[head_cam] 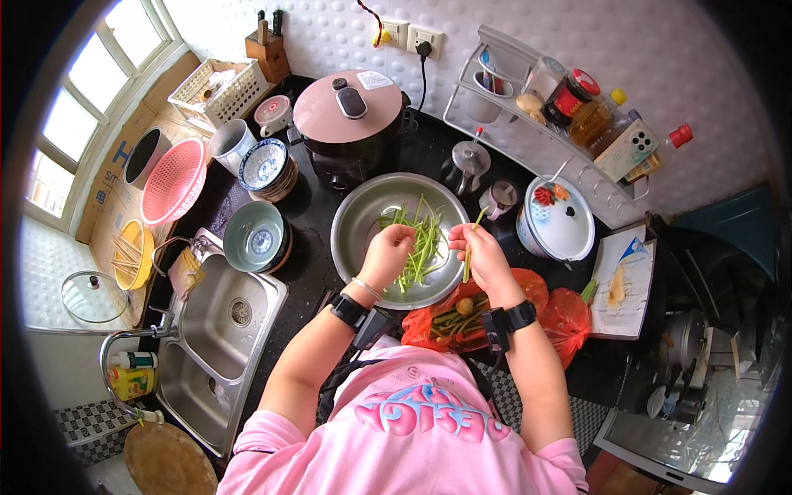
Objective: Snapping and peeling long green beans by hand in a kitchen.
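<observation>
A wide stainless steel basin (pixel 356 213) stands on the black counter, with cut green stems (pixel 427 247) heaped in it. Over its left part is my left hand (pixel 390 247), fingers curled together; whether anything is pinched between them is hidden. Above the basin's right rim my right hand (pixel 482 253) grips a long green stem (pixel 467 263), which sticks out above and below the fingers. Below that hand, against the basin's near right side, lies an open red plastic bag (pixel 427 328) with uncut green stems (pixel 458 322) inside.
A double sink (pixel 226 328) and stacked bowls (pixel 253 235) are at left. Behind the basin stands a lidded electric cooker (pixel 346 117). To the right are a glass mug (pixel 499 199), an enamel pot (pixel 557 219) and another red bag (pixel 566 322), below a wall rack (pixel 458 111) of bottles.
</observation>
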Demonstrator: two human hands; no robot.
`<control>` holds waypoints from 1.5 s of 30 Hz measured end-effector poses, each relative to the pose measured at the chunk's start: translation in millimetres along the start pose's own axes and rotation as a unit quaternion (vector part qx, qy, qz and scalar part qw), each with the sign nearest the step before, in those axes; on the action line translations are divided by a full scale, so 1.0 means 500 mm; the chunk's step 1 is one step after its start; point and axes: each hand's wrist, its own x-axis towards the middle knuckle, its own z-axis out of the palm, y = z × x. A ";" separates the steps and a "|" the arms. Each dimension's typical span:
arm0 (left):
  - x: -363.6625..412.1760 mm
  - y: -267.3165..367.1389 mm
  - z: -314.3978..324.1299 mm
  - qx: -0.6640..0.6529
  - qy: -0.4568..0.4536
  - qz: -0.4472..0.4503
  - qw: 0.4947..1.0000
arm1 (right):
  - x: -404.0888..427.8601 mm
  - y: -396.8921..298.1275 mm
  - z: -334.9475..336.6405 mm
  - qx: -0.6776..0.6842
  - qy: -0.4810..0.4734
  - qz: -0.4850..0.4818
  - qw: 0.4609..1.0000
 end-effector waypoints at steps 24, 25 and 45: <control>-0.079 0.123 0.045 0.096 -0.149 0.035 0.984 | -0.068 -0.026 -0.004 -0.077 -0.062 -0.074 0.992; -0.079 0.121 0.046 0.096 -0.149 0.035 0.984 | -0.069 -0.027 -0.003 -0.083 -0.052 -0.071 0.993; -0.067 0.101 0.043 -0.166 -0.163 0.013 0.973 | -0.085 -0.033 -0.003 -0.109 -0.110 -0.038 0.987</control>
